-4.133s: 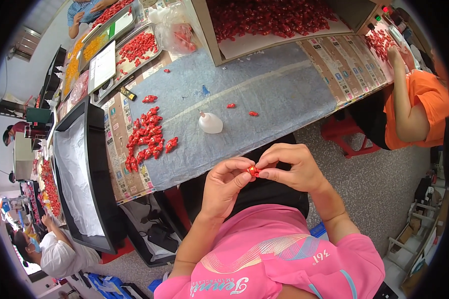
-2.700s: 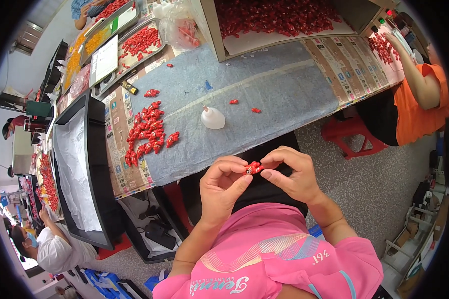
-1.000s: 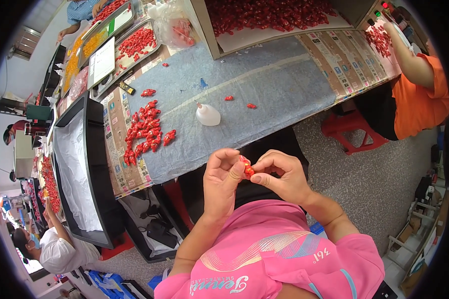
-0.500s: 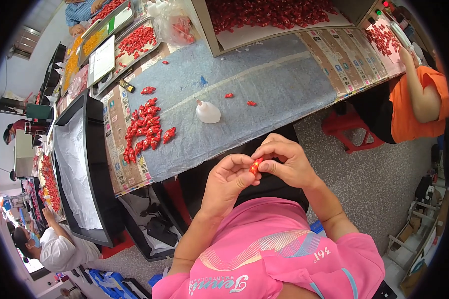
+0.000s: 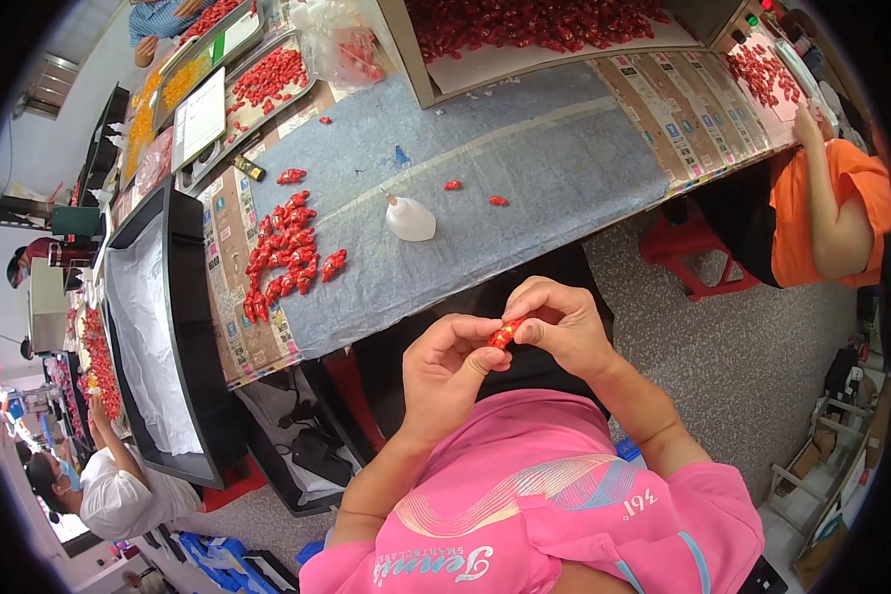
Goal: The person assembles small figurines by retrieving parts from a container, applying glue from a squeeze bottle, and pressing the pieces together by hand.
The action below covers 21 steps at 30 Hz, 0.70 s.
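Both hands meet over my lap, just below the table's near edge. My left hand [image 5: 444, 371] and my right hand [image 5: 561, 327] pinch one small red piece [image 5: 501, 335] between their fingertips. On the blue-grey table cover [image 5: 525, 188] in front of me lies a pile of several similar red pieces [image 5: 282, 255]. A small white squeeze bottle [image 5: 407, 218] rests on its side near the middle, and two loose red pieces [image 5: 498, 201] lie just past it.
A big black tray lined with white paper [image 5: 153, 327] stands at my left. An open box of red pieces [image 5: 535, 25] sits at the far edge, metal trays of red and orange pieces [image 5: 252, 79] at far left. A person in orange [image 5: 827, 213] sits right on a red stool [image 5: 688, 259].
My hands have kept turning the red piece between the fingertips, staying over my lap. The person in orange has shifted an arm along the table's right end.
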Available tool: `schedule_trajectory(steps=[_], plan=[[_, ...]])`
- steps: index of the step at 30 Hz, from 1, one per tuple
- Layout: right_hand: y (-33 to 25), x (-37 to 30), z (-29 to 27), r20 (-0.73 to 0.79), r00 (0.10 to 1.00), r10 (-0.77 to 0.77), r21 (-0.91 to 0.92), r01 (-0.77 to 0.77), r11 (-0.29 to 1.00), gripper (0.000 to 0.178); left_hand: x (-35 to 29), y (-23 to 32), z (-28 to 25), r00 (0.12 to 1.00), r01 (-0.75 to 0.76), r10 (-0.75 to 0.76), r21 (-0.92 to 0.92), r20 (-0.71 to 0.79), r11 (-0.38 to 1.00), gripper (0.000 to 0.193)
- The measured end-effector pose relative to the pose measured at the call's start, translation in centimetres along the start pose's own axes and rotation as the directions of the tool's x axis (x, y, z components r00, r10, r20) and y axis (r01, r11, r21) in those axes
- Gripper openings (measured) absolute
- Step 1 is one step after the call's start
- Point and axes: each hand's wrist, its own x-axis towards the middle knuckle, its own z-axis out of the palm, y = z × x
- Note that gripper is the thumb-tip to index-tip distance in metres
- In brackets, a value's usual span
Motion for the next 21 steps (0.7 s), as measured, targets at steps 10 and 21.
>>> schedule_trajectory(steps=[10,21], plan=[[1.4,-0.8,0.7,-0.112,0.986,0.124,0.197,-0.100,0.975,0.013,0.3,-0.1,-0.2,1.000,-0.005,0.005,0.039,0.012,0.999,0.020],[-0.2,-1.0,1.6,-0.191,0.958,0.215,0.226,-0.171,0.959,0.012,0.7,-0.2,-1.0,0.957,0.281,-0.240,-0.325,0.162,0.903,0.030]])
